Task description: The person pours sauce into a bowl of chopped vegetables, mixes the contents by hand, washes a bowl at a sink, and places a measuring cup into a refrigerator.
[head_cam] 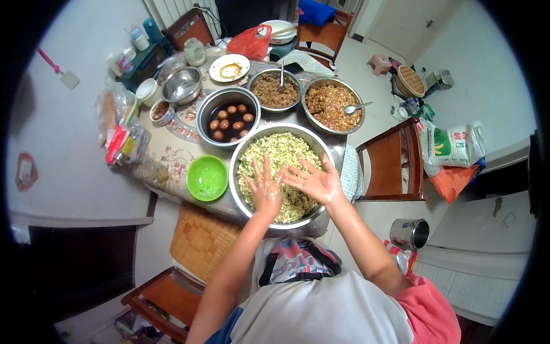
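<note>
A large metal basin (pixel 234 195) stands on the table before me, filled with a chopped pale green and yellow vegetable mixture (pixel 283 144). Over its left part is my left hand (pixel 265 189), fingers spread and wet, with bits clinging to it. My right hand (pixel 316 180) hovers over the right side of the mixture, palm turned partly up, fingers apart, also wet. Neither hand holds anything. Whether the fingertips touch the mixture I cannot tell. Left of the basin sits a bright green plastic bowl (pixel 207 178) with a little residue inside.
Behind the basin are a pot (pixel 200 124) of brown eggs in dark liquid and two metal bowls of minced filling (pixel 275 88) (pixel 333 101), each with a spoon. Wooden chairs (pixel 391 163) flank the table. A white plate (pixel 217 73) and an empty steel bowl (pixel 182 86) stand farther back.
</note>
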Available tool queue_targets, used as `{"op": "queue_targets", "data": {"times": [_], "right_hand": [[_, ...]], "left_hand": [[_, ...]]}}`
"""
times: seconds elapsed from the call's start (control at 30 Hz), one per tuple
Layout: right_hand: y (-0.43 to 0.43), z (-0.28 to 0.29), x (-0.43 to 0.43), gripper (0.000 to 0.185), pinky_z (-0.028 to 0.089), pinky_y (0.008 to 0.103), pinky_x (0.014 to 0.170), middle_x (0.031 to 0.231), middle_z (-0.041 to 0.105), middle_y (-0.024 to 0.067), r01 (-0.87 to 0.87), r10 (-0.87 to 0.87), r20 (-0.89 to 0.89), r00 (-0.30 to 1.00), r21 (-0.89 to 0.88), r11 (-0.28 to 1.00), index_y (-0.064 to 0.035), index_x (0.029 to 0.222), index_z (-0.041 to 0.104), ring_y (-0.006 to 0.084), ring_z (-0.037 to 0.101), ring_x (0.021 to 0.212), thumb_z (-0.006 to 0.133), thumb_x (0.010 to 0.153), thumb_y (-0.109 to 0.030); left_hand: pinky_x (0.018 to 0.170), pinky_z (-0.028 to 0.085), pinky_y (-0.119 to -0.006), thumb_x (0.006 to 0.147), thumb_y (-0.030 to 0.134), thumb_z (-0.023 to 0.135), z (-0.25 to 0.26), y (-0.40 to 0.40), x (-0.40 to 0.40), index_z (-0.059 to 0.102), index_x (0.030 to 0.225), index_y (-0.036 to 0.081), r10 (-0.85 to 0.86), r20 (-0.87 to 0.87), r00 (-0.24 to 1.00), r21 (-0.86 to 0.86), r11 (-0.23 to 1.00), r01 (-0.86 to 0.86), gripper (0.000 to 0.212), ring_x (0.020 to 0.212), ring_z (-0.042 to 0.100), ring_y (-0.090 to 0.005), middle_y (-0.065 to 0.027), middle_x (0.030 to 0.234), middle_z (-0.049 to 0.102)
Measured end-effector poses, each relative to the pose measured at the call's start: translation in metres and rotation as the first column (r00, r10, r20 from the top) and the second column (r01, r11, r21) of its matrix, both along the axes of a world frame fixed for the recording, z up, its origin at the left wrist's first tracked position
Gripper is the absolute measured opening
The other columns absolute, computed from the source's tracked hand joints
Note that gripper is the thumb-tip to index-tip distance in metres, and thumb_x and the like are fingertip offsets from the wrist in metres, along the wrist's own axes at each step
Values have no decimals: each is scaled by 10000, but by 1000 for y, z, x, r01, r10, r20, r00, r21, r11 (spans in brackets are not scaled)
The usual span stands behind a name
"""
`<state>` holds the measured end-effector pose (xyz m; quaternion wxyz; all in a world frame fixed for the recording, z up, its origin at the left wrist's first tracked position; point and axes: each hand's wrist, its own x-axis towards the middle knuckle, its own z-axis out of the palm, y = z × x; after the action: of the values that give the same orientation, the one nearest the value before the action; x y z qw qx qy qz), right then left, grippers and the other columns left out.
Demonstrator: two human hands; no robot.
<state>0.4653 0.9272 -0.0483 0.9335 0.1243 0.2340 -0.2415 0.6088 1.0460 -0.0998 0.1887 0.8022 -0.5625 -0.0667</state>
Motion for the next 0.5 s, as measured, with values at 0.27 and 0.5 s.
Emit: {"op": "queue_targets", "data": {"times": [0.27,0.5], "right_hand": [[72,6,24,580,95,629,1233,1717,210,96,-653,-223,-614,757,-723,-227,-222,1575,379,416,135,1575,390,1077,-518],[50,-51,38,341,305,530,1178,1470,552,136,-919,-689,-610,391,-299,-257,-177,1255,717,370,459,1397,670,919,-143]], "left_hand": [[1226,173,-631,1030,544,404,6,9,38,243,1648,273,-168,-791,-588,103,911,-399,694,1545,233,-370,-129,1707,200],[1265,106,-537,1055,597,379,100,8,23,147,1671,218,-180,-714,-677,224,857,-464,759,1578,109,-348,-129,1732,100]]}}
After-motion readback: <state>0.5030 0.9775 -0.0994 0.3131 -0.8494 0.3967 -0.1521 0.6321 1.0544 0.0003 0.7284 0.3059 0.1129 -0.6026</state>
